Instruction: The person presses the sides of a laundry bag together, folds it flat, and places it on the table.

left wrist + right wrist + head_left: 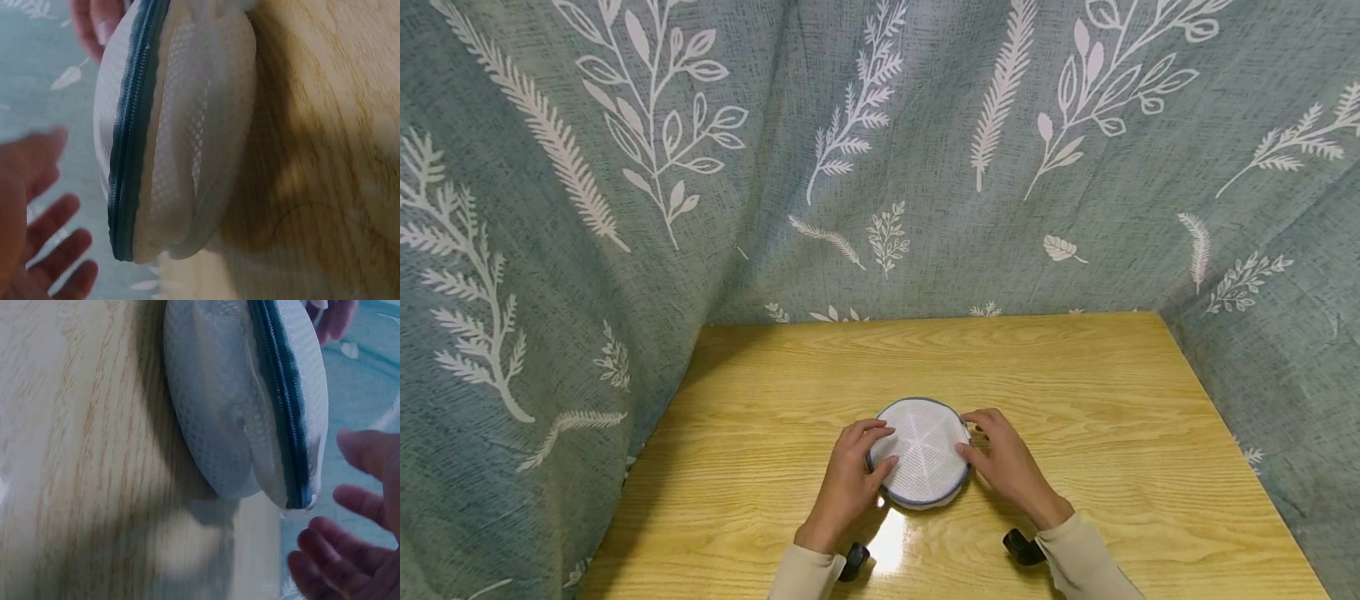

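Fingers of the left hand [848, 477] and right hand [1011, 458] were loose and gently bent in the head view, clenched around nothing. Between them, on the wooden table [760, 392], lay a round white mesh bag [920, 450] with blue edging [917, 505] and pale lines meeting at the middle of its top. Left fingertips and thumb reached over one side of it; right fingertips and thumb were at the opposite side. From above, I could not tell whether any of them touched the mesh. Beige sleeves [808, 575] covered both forearms, and a black object [853, 562] sat at each wrist. Grey-blue cloth [925, 167] printed with white leaves hung behind the table and along its sides.

Seen from the left wrist, the left fingers were spread and released, just beside the bag with a gap between. A teal zipper [130, 125] ran along the bag's side, closed as far as it showed, and the mesh wall had creases. Part of the other hand appeared behind the bag's far end; its contact could not be told.

Right wrist view: the right fingers were likewise parted and released, near the zippered side but apart from it. The bag rested on the table, throwing a soft shadow [156, 412].
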### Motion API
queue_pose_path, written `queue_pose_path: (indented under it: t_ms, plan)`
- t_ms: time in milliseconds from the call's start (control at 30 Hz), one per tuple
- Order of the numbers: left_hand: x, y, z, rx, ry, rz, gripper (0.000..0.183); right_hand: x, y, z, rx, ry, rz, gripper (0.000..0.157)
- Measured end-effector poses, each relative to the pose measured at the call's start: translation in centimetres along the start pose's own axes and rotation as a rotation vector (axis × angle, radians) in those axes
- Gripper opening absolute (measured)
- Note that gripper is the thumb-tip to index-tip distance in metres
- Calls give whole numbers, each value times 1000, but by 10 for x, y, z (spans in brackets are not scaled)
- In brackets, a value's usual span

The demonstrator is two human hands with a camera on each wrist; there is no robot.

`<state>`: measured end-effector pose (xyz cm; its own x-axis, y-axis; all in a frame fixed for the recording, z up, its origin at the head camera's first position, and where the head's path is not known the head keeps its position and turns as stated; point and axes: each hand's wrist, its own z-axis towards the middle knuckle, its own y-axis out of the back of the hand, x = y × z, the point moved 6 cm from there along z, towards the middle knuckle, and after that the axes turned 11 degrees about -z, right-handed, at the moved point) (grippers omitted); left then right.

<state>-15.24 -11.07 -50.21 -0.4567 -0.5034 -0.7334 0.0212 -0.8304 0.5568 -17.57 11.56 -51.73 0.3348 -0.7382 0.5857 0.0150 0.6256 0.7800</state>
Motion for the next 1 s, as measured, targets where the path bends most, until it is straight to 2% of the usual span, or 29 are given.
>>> queue_pose_path:
  t_ms: [133, 267, 433, 567, 700, 1000]
  plan:
    - [-8, -6, -2, 94, -128, 51, 43, 13, 2, -2, 8, 172, -68, 45]
    - [-13, -10, -5, 165, -223, 106, 52, 25, -1, -7, 42, 353, -111, 54]
    - [-12, -12, -10, 245, -246, 151, 60, 35, -6, -13, 49, 500, -154, 66]
    - [-11, -14, -14, 300, -228, 160, 67, 39, -11, -17, 60, 567, -162, 73]
    - [-8, -16, -17, 328, -209, 174, 70, 40, -16, -20, 77, 595, -165, 78]
    - [-5, -19, -20, 335, -221, 202, 72, 39, -21, -23, 114, 595, -204, 85]
